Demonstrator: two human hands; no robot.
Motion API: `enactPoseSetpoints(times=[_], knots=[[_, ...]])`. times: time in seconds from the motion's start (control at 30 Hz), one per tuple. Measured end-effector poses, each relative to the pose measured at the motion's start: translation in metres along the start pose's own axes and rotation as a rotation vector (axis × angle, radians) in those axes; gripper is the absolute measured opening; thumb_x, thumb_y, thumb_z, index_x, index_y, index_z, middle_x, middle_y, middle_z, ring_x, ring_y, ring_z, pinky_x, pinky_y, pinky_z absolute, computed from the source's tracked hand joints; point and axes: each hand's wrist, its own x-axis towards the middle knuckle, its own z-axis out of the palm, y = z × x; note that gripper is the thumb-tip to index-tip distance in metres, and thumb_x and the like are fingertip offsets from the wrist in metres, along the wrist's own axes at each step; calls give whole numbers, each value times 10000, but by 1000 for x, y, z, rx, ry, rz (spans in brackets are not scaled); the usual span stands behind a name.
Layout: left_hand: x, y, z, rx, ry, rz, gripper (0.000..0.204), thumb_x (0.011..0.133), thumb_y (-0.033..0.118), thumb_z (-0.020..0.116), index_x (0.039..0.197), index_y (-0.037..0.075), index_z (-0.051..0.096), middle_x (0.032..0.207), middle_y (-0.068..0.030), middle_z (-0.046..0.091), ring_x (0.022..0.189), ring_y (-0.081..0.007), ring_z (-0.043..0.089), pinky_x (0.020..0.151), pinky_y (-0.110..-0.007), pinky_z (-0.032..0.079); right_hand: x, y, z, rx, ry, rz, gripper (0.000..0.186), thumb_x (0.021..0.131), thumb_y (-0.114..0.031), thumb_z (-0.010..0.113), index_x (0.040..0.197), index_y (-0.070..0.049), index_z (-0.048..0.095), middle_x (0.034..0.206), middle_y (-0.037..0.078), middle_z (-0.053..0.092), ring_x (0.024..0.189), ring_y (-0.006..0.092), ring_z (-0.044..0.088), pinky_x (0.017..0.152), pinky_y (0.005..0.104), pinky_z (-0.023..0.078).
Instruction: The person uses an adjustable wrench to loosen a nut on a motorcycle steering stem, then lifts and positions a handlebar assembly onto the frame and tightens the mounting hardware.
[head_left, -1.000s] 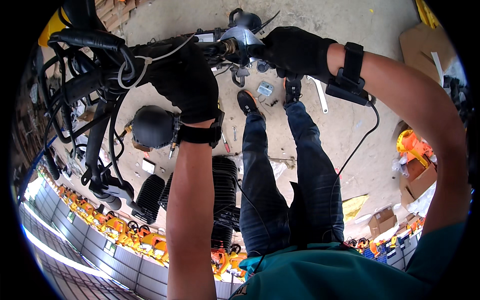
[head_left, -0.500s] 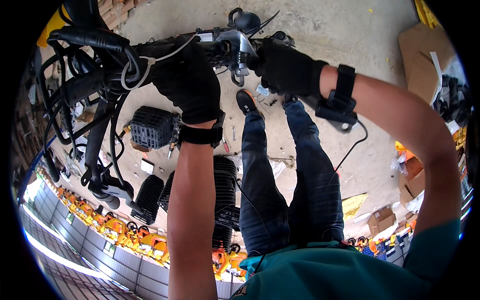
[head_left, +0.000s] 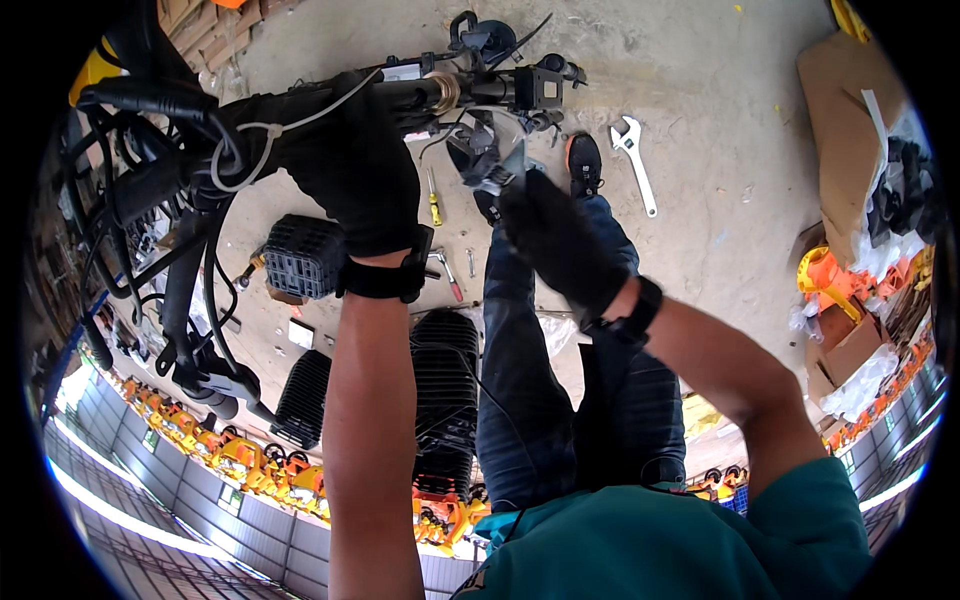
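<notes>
My left hand [head_left: 350, 180], in a black glove, is closed round the black metal tube [head_left: 405, 97] of a frame with cables. A white cable tie [head_left: 275, 131] loops beside it. Farther right along the tube sits a copper-coloured threaded ring [head_left: 447, 92], now bare. My right hand [head_left: 560, 240], also gloved, is closed on an adjustable wrench [head_left: 490, 175]. Its metal jaws are slightly blurred and hang below the tube, apart from the ring. Most of its handle is hidden by the glove.
On the floor lie another adjustable wrench [head_left: 636, 168], a yellow-handled screwdriver [head_left: 433, 200] and a red-handled tool [head_left: 446, 274]. Black plastic crates [head_left: 303, 256] stand near my left forearm. Cables [head_left: 120, 200] hang at the left; cardboard [head_left: 850, 130] lies at the right.
My right hand has drawn the adjustable wrench off the tube, bringing it down and toward me. The copper-coloured ring and the wrench on the floor have come into sight. My left hand keeps its hold.
</notes>
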Motion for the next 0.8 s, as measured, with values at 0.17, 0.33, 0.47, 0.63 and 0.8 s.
enactPoseSetpoints(times=[0.17, 0.33, 0.47, 0.63, 0.8], knots=[[3, 15, -16, -45, -145, -120, 139, 932, 117, 656, 898, -10, 609, 842, -61, 624, 741, -137, 607, 668, -268, 476, 55, -70, -81, -778, -192, -320, 308, 970, -337, 565, 1047, -53, 654, 705, 163, 648, 674, 313, 670, 623, 408, 527], [2, 3, -26, -49, -306, 42, 92, 932, 39, 635, 997, 18, 574, 918, -57, 610, 853, -144, 602, 773, -292, 494, 96, -117, -89, -1072, -347, -276, 353, 984, -353, 547, 1025, -25, 670, 773, 156, 664, 666, 256, 653, 689, 383, 511], [1, -8, -27, -166, -305, -10, 78, 929, 71, 646, 959, 25, 590, 842, -35, 586, 762, -132, 560, 707, -268, 464, 113, -135, -75, -1119, -391, -75, 356, 1008, -316, 475, 1044, -29, 681, 734, 90, 666, 528, 178, 603, 503, 309, 489], [-2, 13, -36, -98, -274, -57, 93, 927, 89, 656, 956, 28, 592, 874, -31, 610, 798, -128, 580, 735, -261, 473, 160, -169, -73, -1242, -909, -144, 325, 848, -257, 548, 755, 25, 680, 625, 115, 627, 546, 209, 589, 514, 369, 453], [4, 5, -27, -57, -294, 11, 97, 925, 89, 662, 945, 26, 590, 872, -31, 601, 792, -129, 579, 725, -259, 472, 185, -191, -59, -1324, -873, 229, 270, 861, -255, 558, 724, -69, 698, 657, 94, 648, 574, 225, 612, 549, 388, 500]])
